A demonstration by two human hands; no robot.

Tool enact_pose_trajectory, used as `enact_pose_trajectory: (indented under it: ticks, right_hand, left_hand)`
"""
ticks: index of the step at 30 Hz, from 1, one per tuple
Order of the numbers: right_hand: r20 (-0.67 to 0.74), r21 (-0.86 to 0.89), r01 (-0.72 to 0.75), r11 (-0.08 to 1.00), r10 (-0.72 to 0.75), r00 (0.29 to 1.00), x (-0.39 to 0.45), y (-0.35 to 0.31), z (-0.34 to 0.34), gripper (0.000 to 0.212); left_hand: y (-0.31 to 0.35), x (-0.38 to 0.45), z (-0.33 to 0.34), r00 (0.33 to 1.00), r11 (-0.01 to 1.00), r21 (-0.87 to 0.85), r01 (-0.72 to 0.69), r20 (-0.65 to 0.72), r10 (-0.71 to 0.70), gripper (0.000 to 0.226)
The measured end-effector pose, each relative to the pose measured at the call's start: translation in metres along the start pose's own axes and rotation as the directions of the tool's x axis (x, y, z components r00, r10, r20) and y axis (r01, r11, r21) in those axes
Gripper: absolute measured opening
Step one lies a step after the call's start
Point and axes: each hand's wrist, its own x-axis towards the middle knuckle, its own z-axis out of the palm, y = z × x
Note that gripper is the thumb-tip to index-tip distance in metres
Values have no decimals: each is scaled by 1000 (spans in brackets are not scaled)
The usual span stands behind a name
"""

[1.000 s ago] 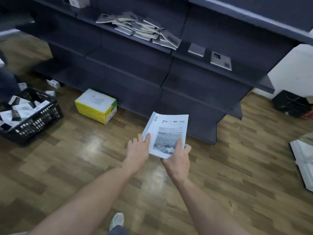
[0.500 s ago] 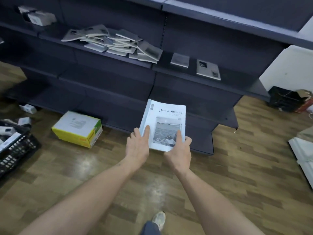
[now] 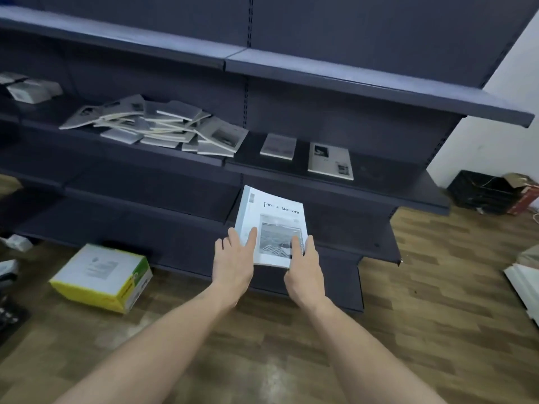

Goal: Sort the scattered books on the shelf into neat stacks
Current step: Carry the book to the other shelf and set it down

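Observation:
A white book (image 3: 272, 214) titled "Time & Memory" is held in front of the lower shelves. My left hand (image 3: 233, 262) grips its lower left edge with the thumb on the cover. My right hand (image 3: 304, 268) grips its lower right corner, thumb on the cover picture. On the middle shelf (image 3: 388, 182) lies a messy pile of several grey books (image 3: 163, 129). To the pile's right a small grey book (image 3: 278, 146) and a larger white book (image 3: 330, 160) lie flat, apart from each other.
A yellow and white carton (image 3: 102, 277) stands on the wooden floor at the left. White boxes (image 3: 29, 88) sit at the shelf's far left. A dark crate and a cardboard box (image 3: 493, 192) stand by the right wall. White panels (image 3: 525, 284) lie on the floor at the right.
The view has come closer to the shelf and shifted right; the black basket has left the frame. Both hands have carried the white book up and forward, toward the middle shelf.

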Motion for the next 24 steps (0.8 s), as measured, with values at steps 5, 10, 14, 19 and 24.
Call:
enact_pose_trajectory:
  ticks: [5, 10, 14, 19, 24]
  right_hand:
    - [28, 50, -16, 999, 15, 1000, 34, -1, 8, 78]
    - [49, -90, 52, 995, -48, 998, 72, -26, 17, 83]
    - [17, -137, 102, 985, -100, 995, 121, -62, 25, 82]
    - [39, -166, 144, 976, -139, 990, 186, -137, 54, 81]
    - [64, -173, 193, 966, -184, 981, 235, -204, 84, 82]
  left_hand:
    - [-4, 33, 8, 1000, 1000, -16, -3, 25, 4, 80]
    - [-30, 76, 19, 1000, 1000, -25, 4, 15, -4, 79]
    - [-65, 126, 22, 1000, 998, -54, 19, -14, -20, 81]
    - [-144, 191, 35, 997, 997, -39, 66, -35, -67, 85]
    - [-217, 236, 46, 997, 996, -48, 81, -17, -82, 82]
